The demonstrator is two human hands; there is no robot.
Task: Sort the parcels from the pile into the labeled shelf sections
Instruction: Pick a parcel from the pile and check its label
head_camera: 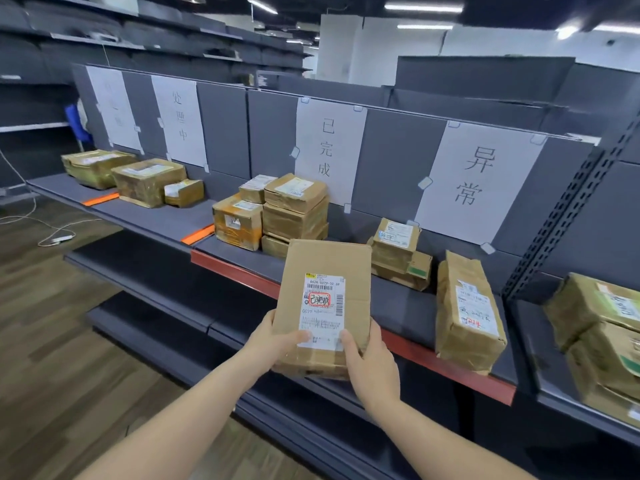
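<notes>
Both hands hold one parcel [325, 306] up in the lower middle of the frame, in front of the shelf [242, 268]: the left hand [277, 337] grips its lower left corner, the right hand [367, 362] grips its lower right edge, each thumb pressed on the face. The label on the parcel carries a red-framed handwritten mark that seems to read the same as the sign [327, 150] in the upper middle of the frame, so the step in hand looks like reading and matching. The next move would call for carrying the parcel up and a little left, and setting it by the stack of boxes [294, 209] under that sign, without toppling it. The pile the parcels come from is not in view. The leftmost sign is too faint to read, and the boxes at the right edge are cut off.
</notes>
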